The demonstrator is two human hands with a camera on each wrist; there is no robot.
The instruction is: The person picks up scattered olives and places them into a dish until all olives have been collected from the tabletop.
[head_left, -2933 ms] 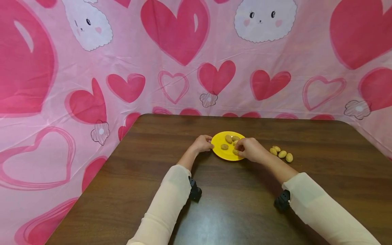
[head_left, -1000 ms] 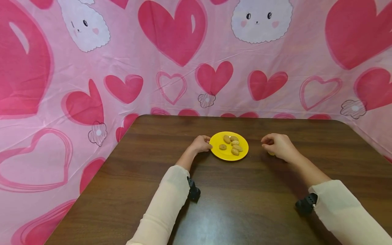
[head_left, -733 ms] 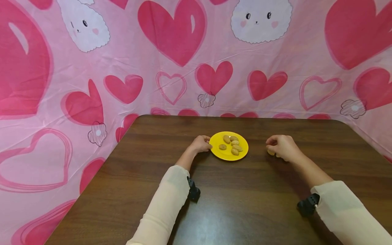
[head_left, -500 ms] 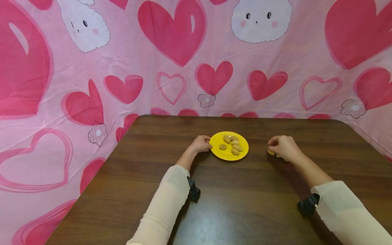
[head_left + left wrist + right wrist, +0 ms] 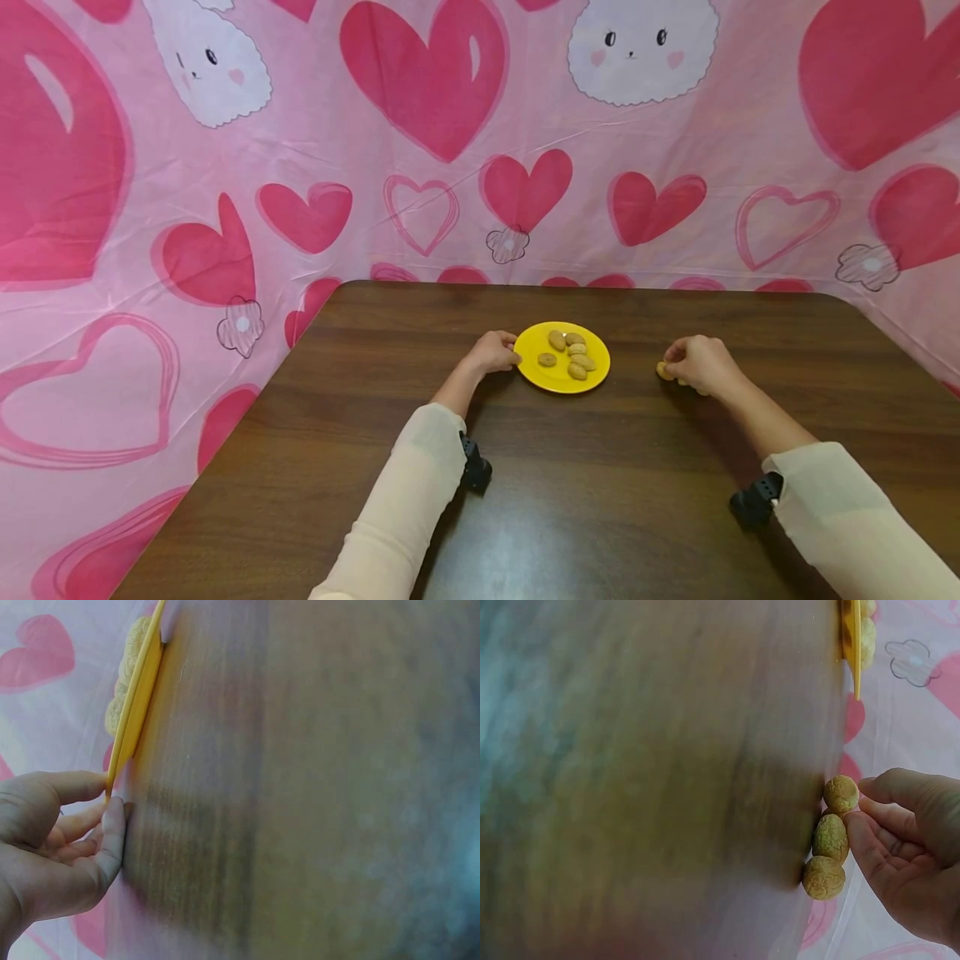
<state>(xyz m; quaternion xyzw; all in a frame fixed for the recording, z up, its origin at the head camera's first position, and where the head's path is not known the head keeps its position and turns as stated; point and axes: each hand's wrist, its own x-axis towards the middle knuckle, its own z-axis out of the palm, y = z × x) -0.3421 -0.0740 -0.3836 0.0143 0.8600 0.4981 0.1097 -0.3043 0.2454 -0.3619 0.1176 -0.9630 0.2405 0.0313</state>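
My left hand [image 5: 495,352] pinches the left rim of a yellow plate [image 5: 534,375]. In the left wrist view the plate's edge [image 5: 127,727] lies between the thumb and fingers. Several small tan, potato-like lumps [image 5: 577,371] sit on the plate. To the right of it, my right hand [image 5: 701,364] is low at a group of similar lumps [image 5: 663,371] on the table. The right wrist view has three lumps [image 5: 830,838] in a row, the bent fingertips touching or very near the upper two. Whether one is gripped cannot be made out.
The brown wooden table [image 5: 570,500] reaches to a pink heart-patterned cloth [image 5: 450,200] behind and at the left. Black wrist cameras [image 5: 476,467] are worn at both cream sleeves [image 5: 405,492].
My right hand has gone from the plate over to the lumps on the right, then shifted slightly right and down, uncovering one lump at its left. The left hand stays on the rim.
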